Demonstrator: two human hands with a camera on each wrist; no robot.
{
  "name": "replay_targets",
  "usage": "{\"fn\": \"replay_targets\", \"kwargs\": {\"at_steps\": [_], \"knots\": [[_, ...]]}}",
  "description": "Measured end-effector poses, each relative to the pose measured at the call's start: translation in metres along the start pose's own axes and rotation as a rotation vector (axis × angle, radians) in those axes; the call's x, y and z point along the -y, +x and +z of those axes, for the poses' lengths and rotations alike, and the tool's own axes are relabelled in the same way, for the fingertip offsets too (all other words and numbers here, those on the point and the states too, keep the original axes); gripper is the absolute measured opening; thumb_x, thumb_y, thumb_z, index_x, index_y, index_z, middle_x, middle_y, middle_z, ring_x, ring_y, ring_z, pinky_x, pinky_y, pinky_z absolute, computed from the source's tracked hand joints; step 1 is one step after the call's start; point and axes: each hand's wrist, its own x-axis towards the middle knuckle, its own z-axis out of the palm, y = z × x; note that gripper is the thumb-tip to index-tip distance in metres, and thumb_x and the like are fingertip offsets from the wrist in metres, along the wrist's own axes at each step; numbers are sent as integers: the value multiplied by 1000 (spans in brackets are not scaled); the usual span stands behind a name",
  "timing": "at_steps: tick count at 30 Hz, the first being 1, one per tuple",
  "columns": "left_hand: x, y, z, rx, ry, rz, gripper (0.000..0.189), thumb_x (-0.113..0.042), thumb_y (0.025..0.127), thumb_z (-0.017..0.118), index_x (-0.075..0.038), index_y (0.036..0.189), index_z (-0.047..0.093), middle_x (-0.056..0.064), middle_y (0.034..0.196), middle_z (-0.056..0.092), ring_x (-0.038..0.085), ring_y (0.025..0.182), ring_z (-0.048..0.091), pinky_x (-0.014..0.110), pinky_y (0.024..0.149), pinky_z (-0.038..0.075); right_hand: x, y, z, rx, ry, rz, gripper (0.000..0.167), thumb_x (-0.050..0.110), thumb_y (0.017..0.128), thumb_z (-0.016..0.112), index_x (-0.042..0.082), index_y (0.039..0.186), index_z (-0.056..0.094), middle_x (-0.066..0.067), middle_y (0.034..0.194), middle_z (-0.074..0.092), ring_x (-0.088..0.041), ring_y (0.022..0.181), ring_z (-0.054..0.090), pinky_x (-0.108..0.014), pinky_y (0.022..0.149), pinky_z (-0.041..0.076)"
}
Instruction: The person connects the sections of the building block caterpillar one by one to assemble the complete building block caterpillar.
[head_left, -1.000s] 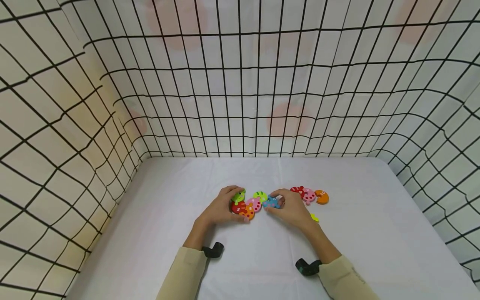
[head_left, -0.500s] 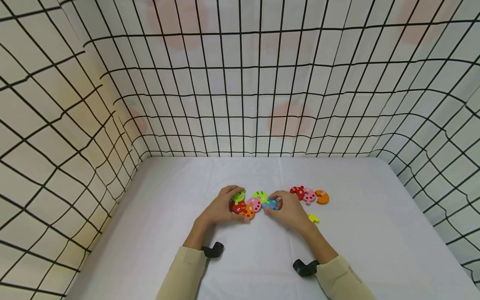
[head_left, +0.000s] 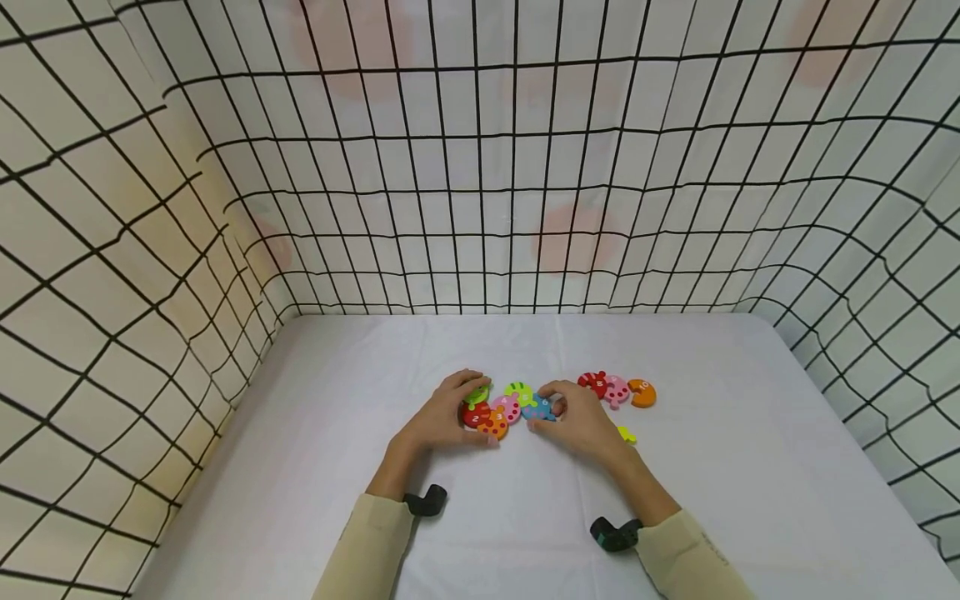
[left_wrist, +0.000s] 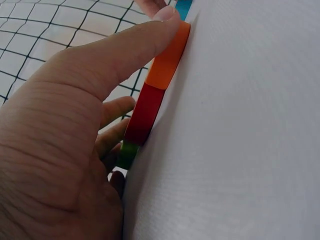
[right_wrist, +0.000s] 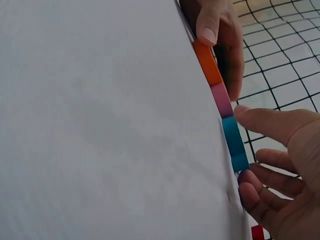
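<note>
Several joined number puzzle pieces lie in a winding row on the white table. My left hand (head_left: 444, 414) holds the row's left end: its fingers cover part of the green face piece (head_left: 477, 396), and its thumb presses near the orange piece (left_wrist: 170, 60) marked 3. Between those two sits the red piece (left_wrist: 145, 114) marked 2. Pink (head_left: 507, 407) and light green pieces (head_left: 519, 392) continue the row rightward. At its right end my right hand (head_left: 581, 418) pinches the blue piece (right_wrist: 235, 142) between thumb and fingers, its edge against the row.
Right of my right hand lie a red piece (head_left: 592, 382), a spotted pink piece (head_left: 616, 391) and an orange piece (head_left: 642, 393). A small yellow piece (head_left: 627, 434) shows beside my right wrist. Black wire mesh (head_left: 480, 208) bounds the table's back and sides.
The blue piece has moved slightly left and settled against the light green piece, with my right hand on it. My left fingers now cover more of the green face piece.
</note>
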Motion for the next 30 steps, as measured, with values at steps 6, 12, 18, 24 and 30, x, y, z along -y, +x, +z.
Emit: {"fn": "replay_targets", "kwargs": {"at_steps": [6,12,18,24,30], "knots": [[0,-1,2,8,5,-42,102,-55,71,89,-18,155,46,5,160,40,28,152,31,55,122,33,-4,-8,-16,-4,-33,-40,49,34,86,84,12,127,67,-5,103,66,-20,93,59,-34,83,53],[-1,-2,4,19,29,-90,104,-59,72,85,-22,158,41,4,162,37,25,152,30,54,121,35,-22,-17,-32,-53,-63,-46,44,32,88,83,11,125,69,-7,102,66,-20,93,57,-32,82,52],[-4,-2,2,17,5,-96,101,-57,73,84,-22,157,42,3,161,37,26,152,29,56,120,36,-40,-24,-48,-96,-78,-67,44,28,86,84,7,122,70,-8,108,68,-23,98,59,-38,86,54],[-3,-1,3,17,14,-98,100,-59,73,83,-22,157,42,4,161,37,26,151,29,57,120,37,-56,-33,-58,-103,-105,-71,45,28,82,87,9,119,71,-5,107,70,-22,99,61,-41,88,53],[-3,-2,2,15,8,-102,103,-60,72,85,-22,157,42,4,161,37,26,152,29,57,120,36,-60,-42,-62,-78,-154,-21,58,36,79,90,9,126,68,-5,111,68,-23,101,59,-39,85,55]]}}
